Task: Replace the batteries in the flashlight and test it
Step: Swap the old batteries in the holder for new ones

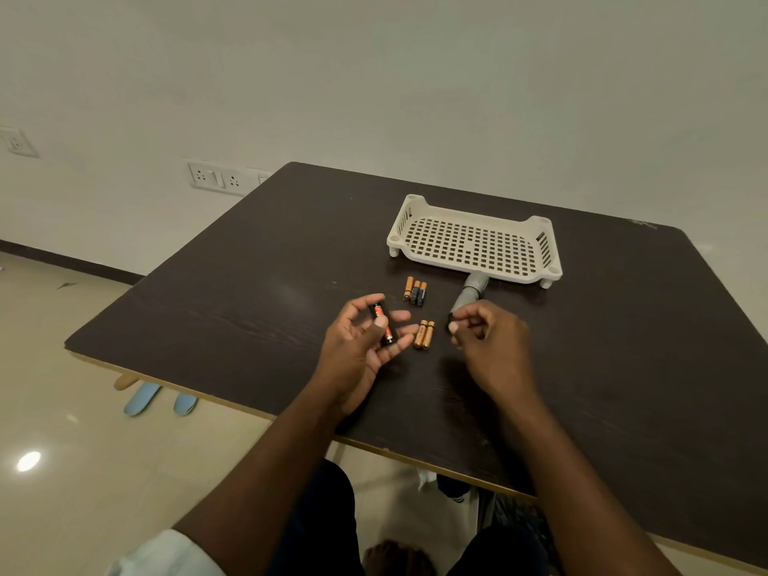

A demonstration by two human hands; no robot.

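My left hand holds a black battery holder with a red-labelled cell in it, thumb pressed on top. A grey flashlight lies on the dark table, head pointing toward the tray. My right hand is curled at the flashlight's tail end, fingertips pinched together; what they pinch is hidden. Three gold-and-black batteries lie side by side behind my left hand. Two gold batteries lie between my hands.
A cream perforated plastic tray stands on short legs behind the flashlight. The table's left edge drops to a tiled floor with pale blue slippers. Wall sockets sit on the wall at the left.
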